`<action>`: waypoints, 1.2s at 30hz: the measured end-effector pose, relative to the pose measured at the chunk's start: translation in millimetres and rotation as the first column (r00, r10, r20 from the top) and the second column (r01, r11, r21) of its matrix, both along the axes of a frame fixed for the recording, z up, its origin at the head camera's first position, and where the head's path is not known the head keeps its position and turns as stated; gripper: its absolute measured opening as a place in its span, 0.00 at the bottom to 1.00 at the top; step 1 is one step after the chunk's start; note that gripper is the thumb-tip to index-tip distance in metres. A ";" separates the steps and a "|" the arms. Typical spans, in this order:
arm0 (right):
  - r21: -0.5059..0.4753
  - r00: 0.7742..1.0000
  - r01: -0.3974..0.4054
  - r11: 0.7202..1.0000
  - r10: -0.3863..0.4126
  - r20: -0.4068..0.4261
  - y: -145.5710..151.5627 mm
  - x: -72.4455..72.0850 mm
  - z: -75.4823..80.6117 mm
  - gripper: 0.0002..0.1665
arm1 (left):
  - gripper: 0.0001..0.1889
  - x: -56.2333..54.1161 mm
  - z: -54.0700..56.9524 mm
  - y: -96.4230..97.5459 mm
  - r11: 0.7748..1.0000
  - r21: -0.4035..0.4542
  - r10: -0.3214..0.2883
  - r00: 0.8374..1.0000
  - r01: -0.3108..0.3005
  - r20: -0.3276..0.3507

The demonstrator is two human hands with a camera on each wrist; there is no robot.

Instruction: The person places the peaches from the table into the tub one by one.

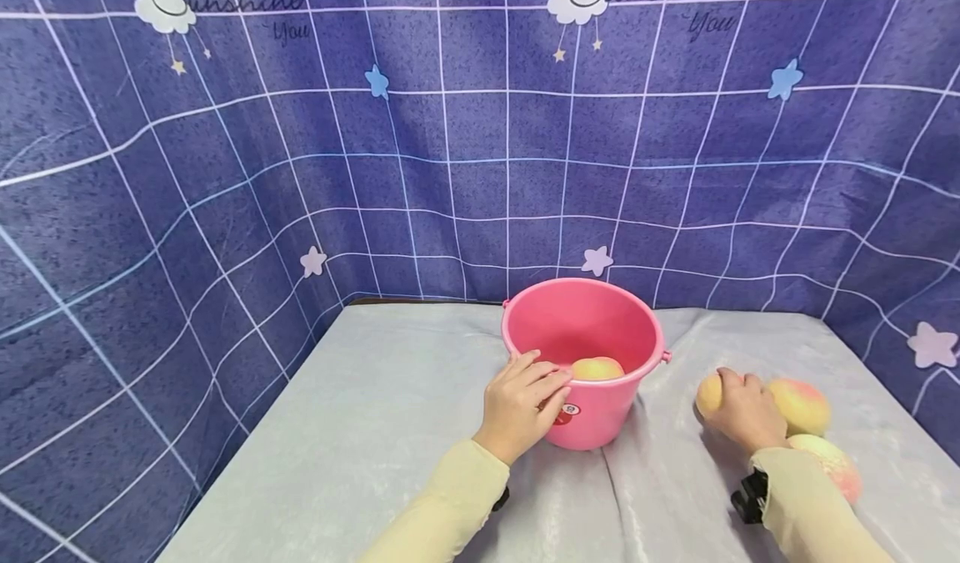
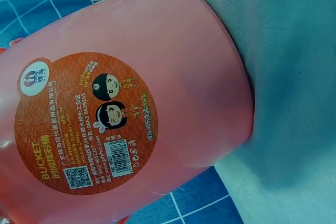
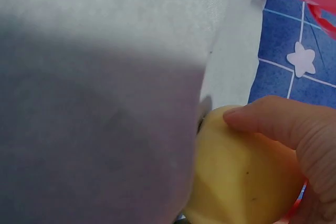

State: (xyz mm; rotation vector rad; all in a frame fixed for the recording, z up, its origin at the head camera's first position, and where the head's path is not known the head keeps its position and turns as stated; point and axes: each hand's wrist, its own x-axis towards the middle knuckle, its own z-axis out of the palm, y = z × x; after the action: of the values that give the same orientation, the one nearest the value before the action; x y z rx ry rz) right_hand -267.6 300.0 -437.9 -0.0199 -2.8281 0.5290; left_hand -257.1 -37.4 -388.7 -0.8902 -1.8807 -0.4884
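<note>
A pink plastic bucket (image 1: 600,413) stands upright on the table, a yellow peach (image 1: 597,369) inside it. My left hand (image 1: 522,400) grips the near left part of its rim, fingers over the edge and thumb outside. In the left wrist view the bucket's wall (image 2: 194,77) with a round orange label (image 2: 86,124) fills much of the picture. To the right of the bucket, my right hand (image 1: 746,413) holds another yellow peach (image 1: 708,396). The right wrist view shows the thumb (image 3: 262,119) lying across this peach (image 3: 241,177).
Two more peaches with pink blush lie by the right hand: one peach (image 1: 801,406) just right of it, another peach (image 1: 832,463) nearer, partly behind the sleeve. A grey cloth (image 1: 360,413) covers the table. A blue checked curtain (image 1: 480,188) hangs behind and at the sides.
</note>
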 end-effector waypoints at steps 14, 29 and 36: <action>0.052 0.999 -0.033 0.998 0.033 -0.001 6.7 2.3 -7.4 0.48 | 0.11 0.3 -0.6 0.6 1.000 0.001 -0.010 1.000 0.010 -0.008; 0.046 0.999 -0.032 0.998 0.032 0.001 9.8 2.6 3.8 0.50 | 0.10 0.9 -0.3 1.3 1.000 0.010 -0.018 1.000 0.018 -0.013; 0.002 0.999 -0.036 0.999 0.036 0.025 10.3 5.8 25.7 0.52 | 0.11 0.9 0.1 0.8 1.000 0.023 -0.017 1.000 0.017 -0.003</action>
State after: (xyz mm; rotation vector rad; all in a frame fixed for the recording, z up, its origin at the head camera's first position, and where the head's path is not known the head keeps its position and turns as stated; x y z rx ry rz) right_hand -261.9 310.3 -412.2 0.0252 -2.8580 0.5361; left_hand -256.2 -36.6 -388.6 -0.8913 -1.8625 -0.5179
